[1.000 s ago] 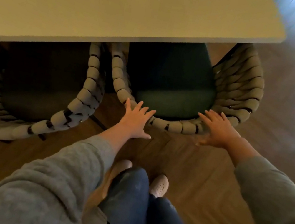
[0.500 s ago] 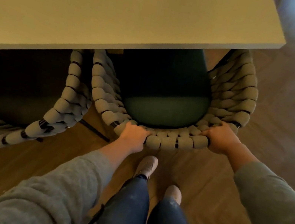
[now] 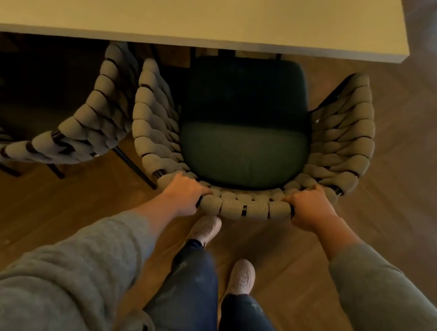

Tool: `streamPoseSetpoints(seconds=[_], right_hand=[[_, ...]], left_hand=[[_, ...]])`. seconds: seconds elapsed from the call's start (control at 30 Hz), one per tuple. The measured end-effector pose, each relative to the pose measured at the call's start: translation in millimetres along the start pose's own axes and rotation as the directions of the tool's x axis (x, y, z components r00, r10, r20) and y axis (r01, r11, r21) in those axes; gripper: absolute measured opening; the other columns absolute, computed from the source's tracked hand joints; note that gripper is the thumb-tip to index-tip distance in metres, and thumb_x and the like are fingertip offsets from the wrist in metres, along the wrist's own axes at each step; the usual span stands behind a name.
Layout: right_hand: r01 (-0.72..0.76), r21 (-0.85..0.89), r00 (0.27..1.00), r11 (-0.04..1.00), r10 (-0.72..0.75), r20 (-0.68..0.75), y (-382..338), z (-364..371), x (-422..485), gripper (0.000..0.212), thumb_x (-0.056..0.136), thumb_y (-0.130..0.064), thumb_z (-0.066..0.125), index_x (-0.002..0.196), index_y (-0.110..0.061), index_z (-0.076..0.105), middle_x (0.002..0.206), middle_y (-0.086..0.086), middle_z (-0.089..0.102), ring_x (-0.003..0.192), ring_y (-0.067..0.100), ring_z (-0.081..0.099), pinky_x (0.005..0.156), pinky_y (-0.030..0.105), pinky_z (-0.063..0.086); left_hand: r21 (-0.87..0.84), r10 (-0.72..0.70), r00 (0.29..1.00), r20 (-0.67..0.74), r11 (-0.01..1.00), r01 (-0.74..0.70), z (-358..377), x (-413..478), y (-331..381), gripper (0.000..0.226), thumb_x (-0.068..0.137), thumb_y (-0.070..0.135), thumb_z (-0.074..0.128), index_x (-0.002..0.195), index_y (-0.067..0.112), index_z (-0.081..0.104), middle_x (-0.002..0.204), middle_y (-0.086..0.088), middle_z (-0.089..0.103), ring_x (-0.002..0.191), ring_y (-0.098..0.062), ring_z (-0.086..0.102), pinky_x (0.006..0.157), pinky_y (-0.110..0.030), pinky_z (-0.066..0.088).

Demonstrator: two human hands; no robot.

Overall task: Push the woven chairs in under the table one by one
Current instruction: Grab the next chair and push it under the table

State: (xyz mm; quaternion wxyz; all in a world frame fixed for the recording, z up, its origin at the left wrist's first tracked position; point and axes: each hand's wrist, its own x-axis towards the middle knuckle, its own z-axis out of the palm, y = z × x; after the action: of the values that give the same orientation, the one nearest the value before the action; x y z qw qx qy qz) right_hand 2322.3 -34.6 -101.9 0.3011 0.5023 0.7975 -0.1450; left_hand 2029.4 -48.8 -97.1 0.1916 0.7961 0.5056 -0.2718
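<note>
A woven chair (image 3: 339,145) with thick grey rope weave and a dark green seat cushion (image 3: 244,140) stands in front of me, its front tucked under the pale table (image 3: 181,0). My left hand (image 3: 182,192) grips the top rim of its backrest on the left. My right hand (image 3: 310,206) grips the same rim on the right. A second woven chair (image 3: 87,129) stands to the left, its seat mostly in shadow under the table.
The table's right corner (image 3: 400,55) ends just beyond the chair. Wooden floor (image 3: 427,171) lies open to the right and behind me. My two feet in light shoes (image 3: 242,277) stand right behind the chair's back. The two chairs' sides almost touch.
Both hands went from open and reaching to gripping the backrest rim. The chair now shows more of its seat out from under the table, and I have stepped closer.
</note>
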Motion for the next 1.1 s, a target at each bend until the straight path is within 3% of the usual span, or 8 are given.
streamPoseSetpoints(seconds=[0.23,0.5,0.87,1.1], right_hand=[[0.004,0.013,1.000,1.000,-0.004,0.005,26.5,-5.7,0.9,0.027,0.093,-0.032,0.051,0.119,-0.036,0.059,0.118,-0.009,0.062,0.113,0.016,0.053,0.102,0.037,0.031],[-0.003,0.030,1.000,1.000,0.003,0.005,34.1,-27.3,16.5,0.029,0.095,-0.029,0.050,0.121,-0.041,0.055,0.117,-0.008,0.062,0.114,0.018,0.053,0.105,0.043,0.030],[0.016,-0.017,1.000,1.000,-0.016,0.009,45.9,-41.4,34.2,0.028,0.096,-0.030,0.051,0.123,-0.038,0.053,0.116,-0.007,0.062,0.113,0.019,0.055,0.105,0.046,0.031],[0.025,-0.004,1.000,1.000,-0.025,-0.004,35.7,-35.3,40.6,0.024,0.095,-0.026,0.049,0.114,-0.037,0.059,0.111,-0.007,0.063,0.112,0.019,0.056,0.109,0.054,0.028]], left_hand=[[0.012,0.002,0.998,-0.060,1.000,-0.002,-20.0,8.1,15.7,0.047,0.092,0.032,0.055,0.139,0.037,0.045,0.112,0.003,0.064,0.107,-0.022,0.057,0.094,-0.038,0.038],[0.050,-0.001,0.998,-0.065,0.999,0.005,-39.0,31.2,2.8,0.049,0.092,0.031,0.055,0.140,0.037,0.044,0.110,0.004,0.065,0.105,-0.019,0.058,0.096,-0.038,0.040],[0.075,-0.023,0.997,-0.074,0.997,0.029,-45.7,57.1,-8.0,0.052,0.091,0.036,0.057,0.140,0.040,0.042,0.122,0.007,0.059,0.115,-0.019,0.054,0.099,-0.042,0.035],[0.062,-0.064,0.998,-0.007,0.996,0.065,-38.4,57.3,-14.5,0.051,0.087,0.036,0.060,0.136,0.038,0.047,0.133,0.006,0.053,0.124,-0.019,0.048,0.108,-0.050,0.028]])
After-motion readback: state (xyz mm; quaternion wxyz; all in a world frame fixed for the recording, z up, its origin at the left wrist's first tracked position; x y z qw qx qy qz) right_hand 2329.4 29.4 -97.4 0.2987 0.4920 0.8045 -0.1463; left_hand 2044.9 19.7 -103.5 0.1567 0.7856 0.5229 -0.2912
